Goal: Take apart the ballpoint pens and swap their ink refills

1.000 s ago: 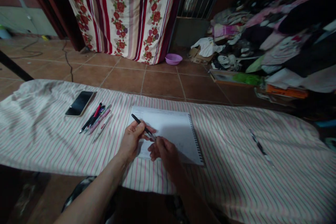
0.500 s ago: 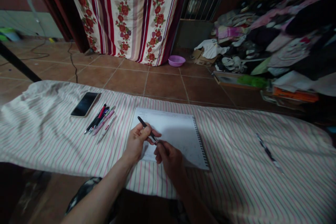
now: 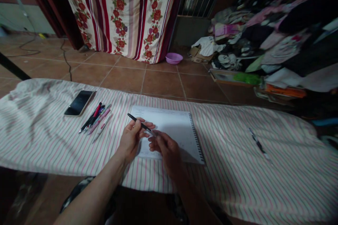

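Note:
A black pen [image 3: 144,126] is held slantwise over the spiral notebook [image 3: 171,117]. My left hand [image 3: 132,135] pinches the pen's barrel between thumb and fingers, its dark end pointing up and left. At the pen's lower, paler end are the closed fingers of my right hand [image 3: 165,144], which hide its tip. Under both hands lies the open notebook, with faint writing on the page and its black coil on the right. Left of it, several pens [image 3: 96,117] lie in a loose bunch. Another pen [image 3: 260,146] rests alone at the right.
A striped cloth [image 3: 224,130] covers the low table. The phone [image 3: 79,103] lies at its left. Beyond the table are a tiled floor, a purple basin [image 3: 174,58], a floral curtain [image 3: 121,14] and a heap of clothes [image 3: 264,35].
The pen has tilted flatter, and its lower end shows more between my hands. The whole scene has shifted slightly left and up in view.

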